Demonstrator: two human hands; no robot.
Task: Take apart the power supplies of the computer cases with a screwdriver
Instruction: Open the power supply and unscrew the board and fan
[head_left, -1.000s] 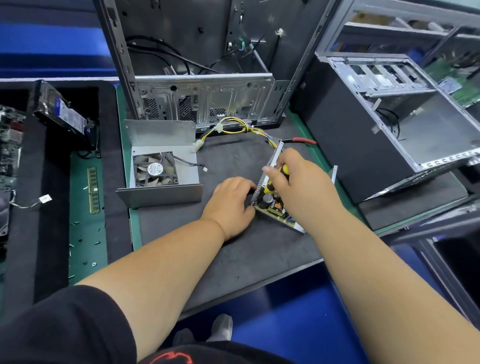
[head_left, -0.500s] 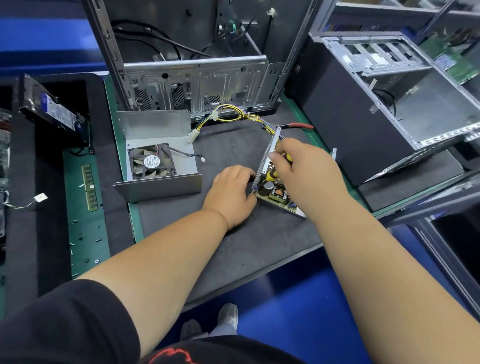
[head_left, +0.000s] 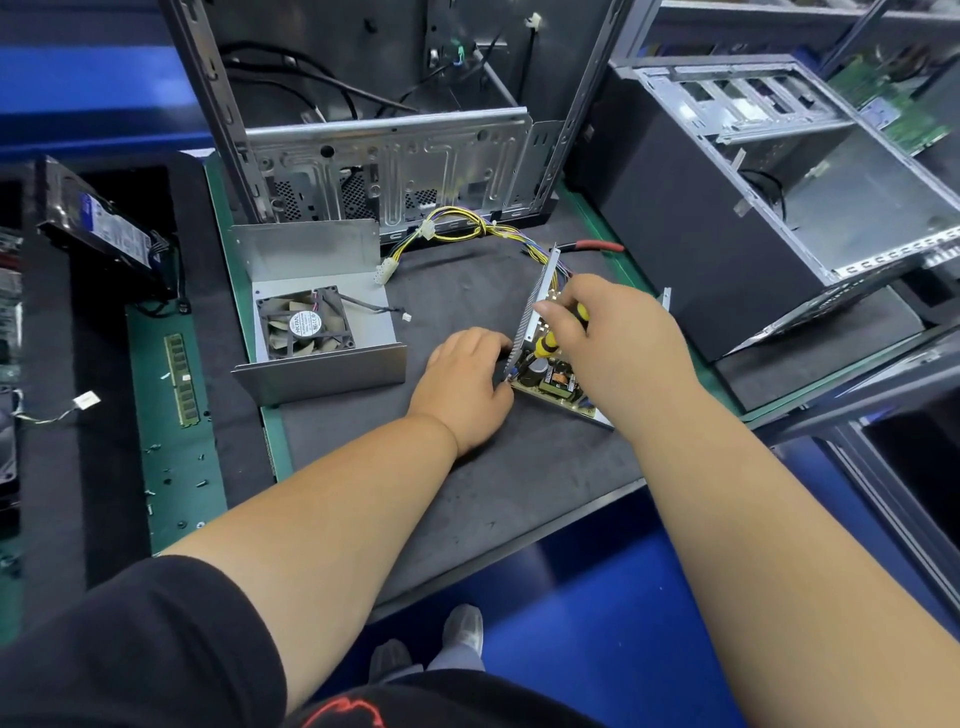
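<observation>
Power supply tray (head_left: 563, 387) with its circuit board sits on the dark mat of the bench (head_left: 467, 493), in front of the open computer case (head_left: 384, 166), its yellow wire bundle (head_left: 467, 228) trailing back toward that case. The right hand (head_left: 608, 338) grips the yellow-and-black screwdriver (head_left: 563, 330), tip down among the board's parts, much as it did a second ago; only the view has shifted a little (the head moved, not the work). The left hand (head_left: 465, 384) presses against the tray's perforated side wall, fingers curled at its edge, holding it steady. Since neither hand has changed place, the screw under the tip is probably still being turned, and the board is not yet free. The removed cover with its fan (head_left: 306, 327) lies just to the left, so the opening step is done.
</observation>
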